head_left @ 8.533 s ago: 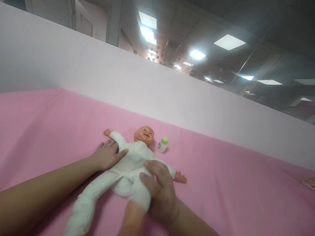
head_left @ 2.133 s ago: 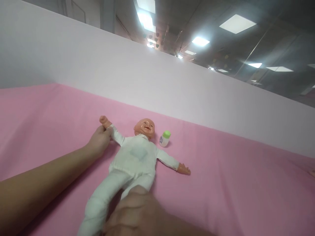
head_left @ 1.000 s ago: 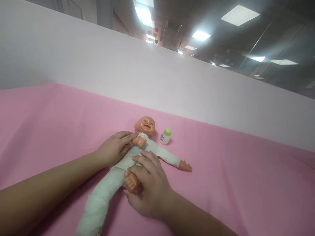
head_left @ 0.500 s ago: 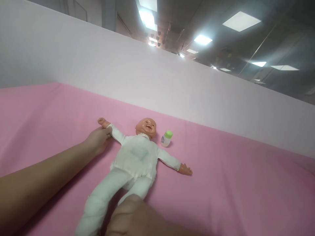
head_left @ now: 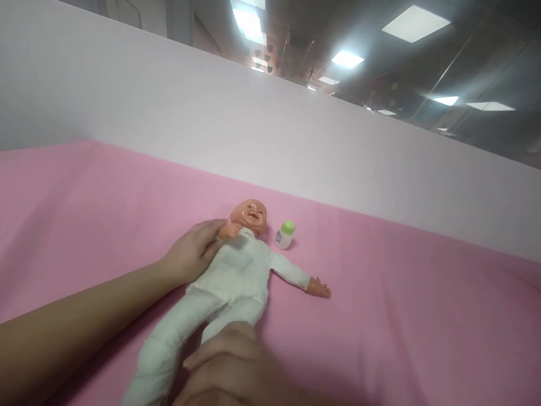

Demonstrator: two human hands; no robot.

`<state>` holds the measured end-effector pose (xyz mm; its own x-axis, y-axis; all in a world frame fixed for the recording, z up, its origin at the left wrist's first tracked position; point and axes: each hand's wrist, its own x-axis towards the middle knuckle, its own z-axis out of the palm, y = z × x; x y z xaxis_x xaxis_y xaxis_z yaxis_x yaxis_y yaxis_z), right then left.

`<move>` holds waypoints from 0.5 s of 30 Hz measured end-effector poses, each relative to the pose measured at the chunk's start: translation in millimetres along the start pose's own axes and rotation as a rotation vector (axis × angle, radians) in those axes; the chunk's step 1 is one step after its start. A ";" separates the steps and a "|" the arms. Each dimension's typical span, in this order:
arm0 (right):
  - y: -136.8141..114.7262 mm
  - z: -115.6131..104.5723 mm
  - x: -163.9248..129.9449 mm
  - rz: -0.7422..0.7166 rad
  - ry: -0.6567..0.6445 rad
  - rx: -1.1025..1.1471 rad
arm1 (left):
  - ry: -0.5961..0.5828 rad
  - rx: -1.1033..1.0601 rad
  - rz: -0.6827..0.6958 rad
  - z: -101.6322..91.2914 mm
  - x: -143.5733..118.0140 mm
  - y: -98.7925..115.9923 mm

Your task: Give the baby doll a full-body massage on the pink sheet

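While the person's blurred right hand (head_left: pixel 230 366) covers one lower leg of the white cloth-bodied doll with a shiny plastic head (head_left: pixel 236 270), that part of the limb is hidden. The hand runs out of view at the bottom, so whether its bent fingers close on the leg I cannot tell; the doll's other foot is cut off too. At the doll's flank, the left hand (head_left: pixel 190 254) curls around one arm, hiding its sleeve, and the small plastic fist emerges just below the doll's chin. The doll lies face up between both hands.

Beside its head, slightly apart, sits a small whitish bottle with a lime-green cap (head_left: pixel 285 235), its label unreadable. Beneath the doll spreads creased pink cloth (head_left: pixel 401 316); beyond its head rises a smooth white partition (head_left: pixel 296 141), with bright ceiling panels (head_left: pixel 416 23) above.
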<state>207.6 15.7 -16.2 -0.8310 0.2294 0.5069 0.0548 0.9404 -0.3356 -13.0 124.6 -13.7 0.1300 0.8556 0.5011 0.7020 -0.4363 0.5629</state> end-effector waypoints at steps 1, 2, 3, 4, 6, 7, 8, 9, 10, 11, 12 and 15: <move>-4.6 -7.9 0.8 0.018 0.072 -0.048 | -0.035 0.055 0.074 1.3 -1.1 2.3; -8.8 -16.0 1.9 0.021 0.151 -0.082 | -0.057 0.100 0.121 2.4 -1.8 3.1; -11.8 -23.6 3.2 0.008 0.211 -0.106 | -0.069 0.135 0.145 3.4 -2.2 2.7; -13.1 -30.2 4.4 0.008 0.285 -0.139 | -0.071 0.164 0.156 4.1 -2.2 1.4; -9.0 -39.1 6.2 0.061 0.375 -0.187 | -0.077 0.196 0.169 5.0 -2.0 -2.4; -3.7 -41.1 6.7 0.098 0.391 -0.204 | -0.086 0.200 0.173 5.4 -2.0 -4.4; 3.2 -41.7 6.8 0.138 0.387 -0.213 | -0.095 0.202 0.172 5.9 -2.1 -6.1; 10.9 -41.1 6.8 0.173 0.374 -0.217 | -0.103 0.205 0.164 6.4 -2.3 -7.4; 18.7 -39.9 6.6 0.199 0.369 -0.219 | -0.109 0.209 0.152 7.0 -2.6 -8.3; 25.6 -38.4 6.4 0.224 0.370 -0.216 | -0.116 0.210 0.135 7.6 -3.0 -8.7; 30.8 -37.0 6.3 0.244 0.377 -0.214 | -0.117 0.206 0.116 8.1 -3.3 -8.5; 33.0 -36.2 7.1 0.257 0.385 -0.214 | -0.112 0.112 0.064 7.9 -3.2 -5.3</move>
<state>223.5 57.5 5.1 -0.5138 0.4978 0.6987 0.3764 0.8626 -0.3378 -11.6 126.4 -23.5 0.2492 0.8556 0.4537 0.7627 -0.4621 0.4525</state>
